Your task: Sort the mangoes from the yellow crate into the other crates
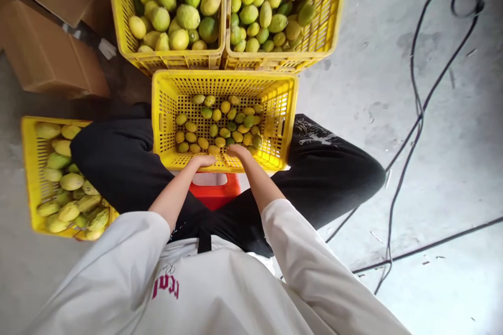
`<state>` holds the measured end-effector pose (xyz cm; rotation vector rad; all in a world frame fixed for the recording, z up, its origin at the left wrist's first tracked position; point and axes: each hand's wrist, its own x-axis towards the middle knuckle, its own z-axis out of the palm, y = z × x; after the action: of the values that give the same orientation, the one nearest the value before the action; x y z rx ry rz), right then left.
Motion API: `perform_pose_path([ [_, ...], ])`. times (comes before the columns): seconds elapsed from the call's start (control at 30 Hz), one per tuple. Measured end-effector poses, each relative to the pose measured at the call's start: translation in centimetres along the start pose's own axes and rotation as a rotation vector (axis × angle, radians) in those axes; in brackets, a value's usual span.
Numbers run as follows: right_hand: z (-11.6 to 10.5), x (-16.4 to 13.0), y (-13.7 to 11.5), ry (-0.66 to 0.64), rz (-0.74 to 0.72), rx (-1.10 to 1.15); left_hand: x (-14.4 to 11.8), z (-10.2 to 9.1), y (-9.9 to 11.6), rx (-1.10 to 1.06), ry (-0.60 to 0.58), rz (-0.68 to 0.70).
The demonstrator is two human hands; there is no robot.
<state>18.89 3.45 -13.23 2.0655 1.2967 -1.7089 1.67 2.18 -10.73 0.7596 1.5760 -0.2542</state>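
A yellow plastic crate (158,115) stands between my legs, with small oval yellow and green lemon-like fruits (203,143) spread over its slotted floor. My left hand (206,160) lies across the near rim, pointing right. Beside it, my right hand (238,151) reaches over the same rim, close to the nearest fruits. Both hands look small and foreshortened, and their fingers do not show well enough to make out a grip. Below the rim, between the forearms, part of a red plastic piece with a handle-like opening (215,199) is visible.
Two yellow crates, a left one (173,58) and a right one (334,15), hold larger green-yellow fruit beyond mine. Another filled crate (29,178) sits by my left knee. Cardboard boxes (55,47) lie at the upper left. A black cable (420,110) loops over the concrete floor at right.
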Motion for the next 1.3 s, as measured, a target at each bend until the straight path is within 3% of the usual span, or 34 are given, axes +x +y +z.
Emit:
perform_pose_path([
  [0.07,-0.6,1.3,-0.2,0.033,0.057,-0.014,0.8,0.2,-0.4,-0.016,0.001,-0.027],
  [0.17,-1.7,3.3,-0.9,0.196,0.105,0.024,1.5,0.7,-0.7,-0.06,0.024,-0.04],
  [0.27,-2.8,5.3,-1.2,0.343,0.096,0.216,2.3,0.8,-0.3,-0.107,0.046,-0.031],
  [0.4,-3.3,7.5,-0.7,0.227,0.064,0.605,4.3,0.5,0.8,-0.142,0.099,-0.001],
  [0.73,-2.7,9.7,-0.1,0.172,0.109,0.625,8.7,1.0,2.8,-0.048,0.205,0.074],
  [0.93,-2.6,10.9,-0.2,0.13,0.109,0.758,11.8,-0.6,3.7,-0.046,0.193,0.066],
  [1.1,-1.4,10.2,-0.4,0.126,0.15,0.864,11.7,-1.9,3.7,-0.041,0.164,-0.013],
  [1.3,-0.6,8.9,0.3,0.161,0.12,0.831,10.2,-1.7,4.1,-0.059,0.163,-0.058],
])
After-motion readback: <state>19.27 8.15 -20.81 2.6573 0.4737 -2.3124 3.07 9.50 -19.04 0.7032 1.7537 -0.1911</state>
